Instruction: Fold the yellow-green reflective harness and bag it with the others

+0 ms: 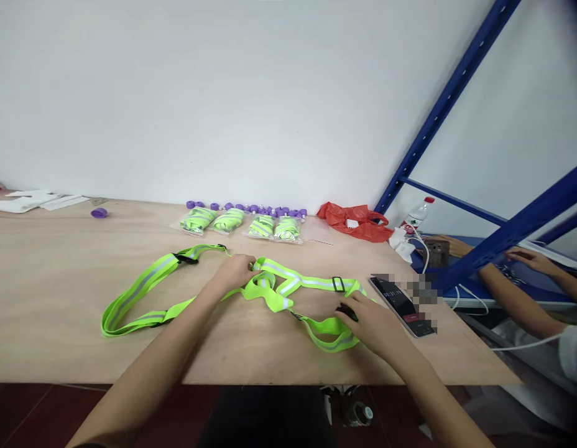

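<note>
One reflective harness (146, 292), neon green with a silver stripe, lies across the wooden table (74, 274) in front of you, its single large loop spread to the left. One rectangular black slider (338, 284) sits on the strap at the right. Your two hands engage the harness: your left hand (236, 274) is narrowed, its fingertips pinching the strap near the middle; your right hand (367, 316) is curled around one black part at the right end, probably a buckle, partly covered by your fingers. One phone (403, 306) lies just beside your right hand. Behind the harness, four folded green strap bundles (198, 220) rest in clear plastic. More than ten purple rings (253, 210) line the wall behind them; one separate purple piece (99, 213) lies farther left, near white sheets (39, 200). At the right are one red plastic bag (358, 222) and one red-capped bottle (416, 214). Beyond the blue frame (438, 106), a co-worker's two forearms (516, 298) reach in.
</note>
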`<action>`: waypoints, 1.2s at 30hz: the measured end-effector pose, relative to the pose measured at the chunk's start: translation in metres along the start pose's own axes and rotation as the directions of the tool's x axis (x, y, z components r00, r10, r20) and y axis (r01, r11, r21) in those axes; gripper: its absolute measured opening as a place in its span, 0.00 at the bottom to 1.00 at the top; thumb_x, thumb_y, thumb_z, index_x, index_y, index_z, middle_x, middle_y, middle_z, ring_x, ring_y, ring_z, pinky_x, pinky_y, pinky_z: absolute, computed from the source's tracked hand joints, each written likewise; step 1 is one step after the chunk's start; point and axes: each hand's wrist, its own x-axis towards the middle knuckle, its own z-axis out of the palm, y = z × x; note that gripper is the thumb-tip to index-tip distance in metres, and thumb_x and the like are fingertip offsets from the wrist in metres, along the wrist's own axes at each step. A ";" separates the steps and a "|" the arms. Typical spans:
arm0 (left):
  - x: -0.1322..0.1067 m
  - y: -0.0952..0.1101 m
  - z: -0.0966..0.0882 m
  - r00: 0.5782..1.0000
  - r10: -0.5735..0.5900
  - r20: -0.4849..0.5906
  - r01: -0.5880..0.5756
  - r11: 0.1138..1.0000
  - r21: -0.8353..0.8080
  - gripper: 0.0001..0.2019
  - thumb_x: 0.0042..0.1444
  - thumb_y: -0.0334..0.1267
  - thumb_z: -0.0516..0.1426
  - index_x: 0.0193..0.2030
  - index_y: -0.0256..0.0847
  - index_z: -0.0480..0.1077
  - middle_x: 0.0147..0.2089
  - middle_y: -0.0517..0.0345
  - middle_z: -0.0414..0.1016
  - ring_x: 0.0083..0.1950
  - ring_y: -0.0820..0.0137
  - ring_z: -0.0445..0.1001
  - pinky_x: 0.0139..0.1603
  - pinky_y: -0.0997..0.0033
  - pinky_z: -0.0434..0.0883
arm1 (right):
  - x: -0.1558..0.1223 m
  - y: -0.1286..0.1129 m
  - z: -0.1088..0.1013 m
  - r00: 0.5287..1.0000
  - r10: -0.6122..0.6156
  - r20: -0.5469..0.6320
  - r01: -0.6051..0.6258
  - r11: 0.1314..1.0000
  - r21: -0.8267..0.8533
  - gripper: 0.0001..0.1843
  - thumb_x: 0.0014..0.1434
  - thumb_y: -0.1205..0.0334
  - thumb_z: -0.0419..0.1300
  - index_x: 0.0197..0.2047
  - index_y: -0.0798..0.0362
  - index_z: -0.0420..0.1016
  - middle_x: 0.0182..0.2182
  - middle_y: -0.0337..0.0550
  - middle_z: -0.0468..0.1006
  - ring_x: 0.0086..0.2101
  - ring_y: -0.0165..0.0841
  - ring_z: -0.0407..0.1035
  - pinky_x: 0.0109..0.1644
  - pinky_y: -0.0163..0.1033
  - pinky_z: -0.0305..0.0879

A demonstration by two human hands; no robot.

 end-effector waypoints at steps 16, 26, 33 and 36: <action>-0.009 0.004 -0.006 0.954 0.182 -0.239 -0.257 0.908 -0.331 0.15 0.56 0.37 0.54 0.50 0.40 0.71 0.45 0.53 0.76 0.38 0.67 0.74 0.40 0.70 0.69 | 0.138 -0.084 0.038 0.989 -0.136 -0.059 0.135 0.663 0.736 0.12 0.62 0.53 0.57 0.44 0.50 0.75 0.39 0.41 0.80 0.39 0.38 0.73 0.44 0.41 0.67; -0.008 -0.006 -0.014 0.944 0.066 -0.324 -0.110 0.987 -0.120 0.15 0.55 0.34 0.50 0.49 0.39 0.68 0.40 0.54 0.75 0.40 0.63 0.72 0.41 0.66 0.67 | 0.129 -0.051 0.038 0.997 -0.052 -0.048 0.070 0.604 0.794 0.13 0.63 0.53 0.55 0.40 0.51 0.77 0.37 0.41 0.80 0.39 0.38 0.72 0.44 0.39 0.65; 0.006 -0.017 0.001 0.953 0.245 -0.180 -0.247 0.969 0.015 0.18 0.58 0.35 0.52 0.55 0.42 0.68 0.57 0.49 0.73 0.58 0.58 0.69 0.60 0.56 0.63 | 0.126 -0.048 0.048 0.998 -0.064 -0.011 0.045 0.564 0.825 0.13 0.63 0.53 0.56 0.41 0.51 0.78 0.39 0.41 0.80 0.41 0.38 0.73 0.46 0.38 0.65; 0.010 -0.018 0.006 0.973 0.211 -0.095 -0.205 0.976 0.072 0.10 0.60 0.39 0.52 0.43 0.41 0.72 0.45 0.49 0.78 0.50 0.57 0.73 0.61 0.50 0.60 | 0.126 -0.048 0.048 0.998 -0.055 -0.008 0.036 0.544 0.838 0.13 0.63 0.53 0.56 0.40 0.51 0.78 0.39 0.41 0.81 0.41 0.39 0.73 0.45 0.39 0.65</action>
